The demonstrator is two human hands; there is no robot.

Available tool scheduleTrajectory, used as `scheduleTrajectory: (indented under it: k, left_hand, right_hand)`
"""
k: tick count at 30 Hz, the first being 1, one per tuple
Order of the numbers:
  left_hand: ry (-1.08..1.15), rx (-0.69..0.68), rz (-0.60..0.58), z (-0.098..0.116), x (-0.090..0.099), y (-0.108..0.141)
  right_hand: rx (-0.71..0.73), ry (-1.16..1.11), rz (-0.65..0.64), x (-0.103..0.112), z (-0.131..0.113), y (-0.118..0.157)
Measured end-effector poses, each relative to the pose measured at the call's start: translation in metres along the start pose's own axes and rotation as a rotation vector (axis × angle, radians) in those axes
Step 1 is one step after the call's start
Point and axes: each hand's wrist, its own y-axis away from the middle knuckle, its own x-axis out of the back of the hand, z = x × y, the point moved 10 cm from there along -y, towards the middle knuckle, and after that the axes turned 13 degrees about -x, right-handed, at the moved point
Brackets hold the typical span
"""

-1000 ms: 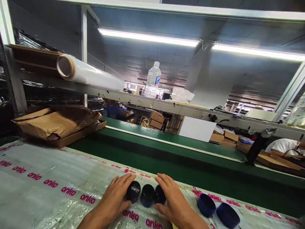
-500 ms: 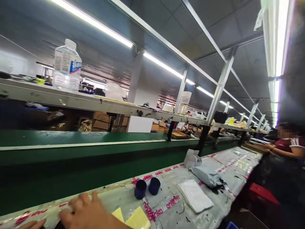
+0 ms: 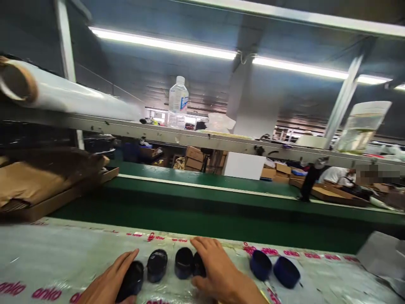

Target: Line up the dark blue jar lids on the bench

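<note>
The view has swung back from the line to the worktable (image 3: 47, 253), and the black caps now sit spread out near its far edge: the left hand (image 3: 109, 283) curls loosely over one black cap (image 3: 131, 280), the right hand (image 3: 218, 272), fingers together, covers another (image 3: 198, 265), two more (image 3: 157, 264) lie between; blue caps (image 3: 274, 268) lie apart to the right

Both hands lie palm-down and low, the left hand (image 3: 110, 280) fingers loosely curled, the right hand (image 3: 215, 270) fingers spread forward.
</note>
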Motion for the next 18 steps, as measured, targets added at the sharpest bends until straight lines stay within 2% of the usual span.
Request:
scheduleTrajectory:
  k: [4, 11, 15, 18]
  left_hand:
    - [0.116, -0.017, 0.022, 0.011, 0.005, 0.003]
    - [0.107, 0.014, 0.006, 0.006, 0.013, 0.002]
    - [0.161, 0.013, 0.023, 0.004, 0.014, 0.005]
    - [0.149, 0.023, 0.021, 0.004, 0.012, 0.012]
  right_hand:
    - [-0.074, -0.004, -0.091, -0.002, 0.001, 0.001]
    - [0.047, 0.003, -0.087, -0.029, -0.017, -0.017]
    - [-0.001, 0.028, -0.043, -0.029, -0.022, -0.022]
    - [-0.034, 0.030, -0.097, -0.024, -0.018, -0.014]
